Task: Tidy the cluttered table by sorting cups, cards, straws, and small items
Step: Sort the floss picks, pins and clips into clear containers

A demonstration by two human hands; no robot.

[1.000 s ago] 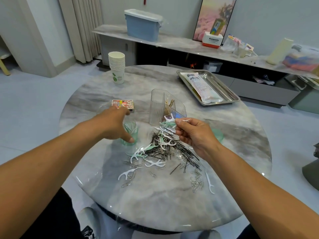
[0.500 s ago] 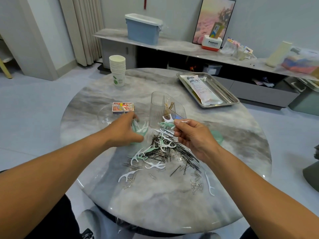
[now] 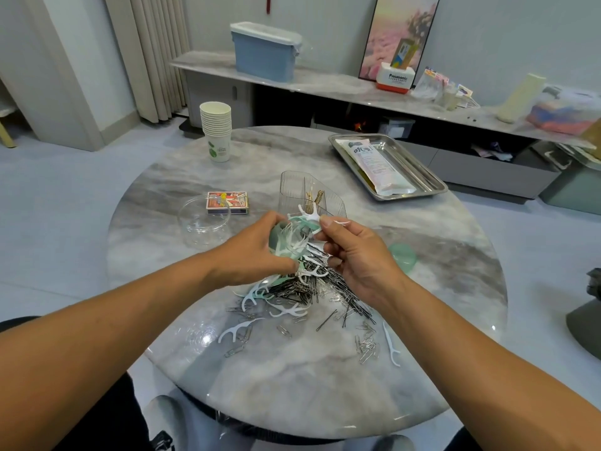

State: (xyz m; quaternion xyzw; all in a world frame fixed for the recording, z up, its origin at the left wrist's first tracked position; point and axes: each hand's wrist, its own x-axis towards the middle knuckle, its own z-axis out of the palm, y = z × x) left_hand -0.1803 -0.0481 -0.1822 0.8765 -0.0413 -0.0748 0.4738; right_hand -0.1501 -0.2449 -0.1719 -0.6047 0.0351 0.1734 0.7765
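Note:
My left hand [image 3: 257, 252] grips a small clear green-tinted cup [image 3: 286, 240], tilted, with several floss picks in it. My right hand [image 3: 361, 255] pinches a bunch of white and green floss picks [image 3: 309, 219] at the cup's mouth. Below both hands lies a heap of black hairpins [image 3: 328, 291], floss picks and paper clips [image 3: 367, 348]. A loose white floss pick [image 3: 235, 330] lies nearer me. Behind the hands stands a clear divided organizer [image 3: 309, 193] holding gold pins.
On the round marble table [image 3: 292, 402] stand a stack of paper cups [image 3: 216, 135], a card box [image 3: 227, 203], a clear round dish [image 3: 203, 219], a green lid [image 3: 401, 257] and a steel tray [image 3: 432, 185] with a white packet [image 3: 374, 164].
My left hand has lifted the green-tinted cup off the table and brought it right, up to my right hand. My right hand still holds its floss picks, now at the cup's mouth.

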